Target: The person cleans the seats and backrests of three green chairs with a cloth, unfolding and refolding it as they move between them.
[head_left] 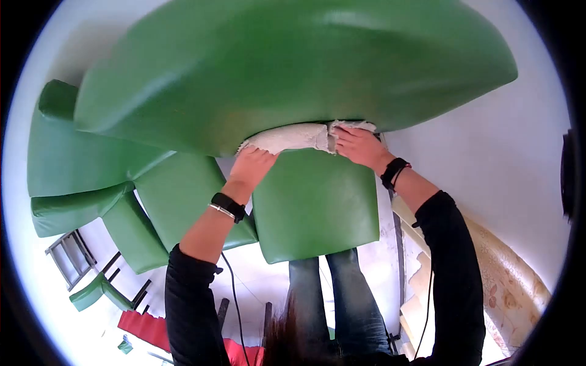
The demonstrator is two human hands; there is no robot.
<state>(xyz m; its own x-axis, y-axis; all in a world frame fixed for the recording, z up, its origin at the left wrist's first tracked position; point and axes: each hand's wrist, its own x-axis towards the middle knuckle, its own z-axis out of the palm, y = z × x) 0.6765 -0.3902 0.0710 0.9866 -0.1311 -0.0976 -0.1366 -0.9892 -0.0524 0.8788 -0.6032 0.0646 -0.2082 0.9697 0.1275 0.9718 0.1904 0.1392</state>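
A pale, frayed cloth (296, 138) lies in a long strip along the lower edge of a large green padded backrest (293, 67), just above a green seat (315, 204). My left hand (253, 165) is closed on the left end of the cloth, its fingertips partly hidden by the fabric. At the right part of the cloth, my right hand (359, 145) presses with its fingers together on the fabric. Both wrists wear dark bands.
More green padded chairs (183, 198) stand at the left. A small metal-framed stool (72, 259) and red fabric (146, 328) are at the lower left. Patterned cloth (510, 293) hangs at the lower right beside a white wall (482, 158). Dark cables dangle near both arms.
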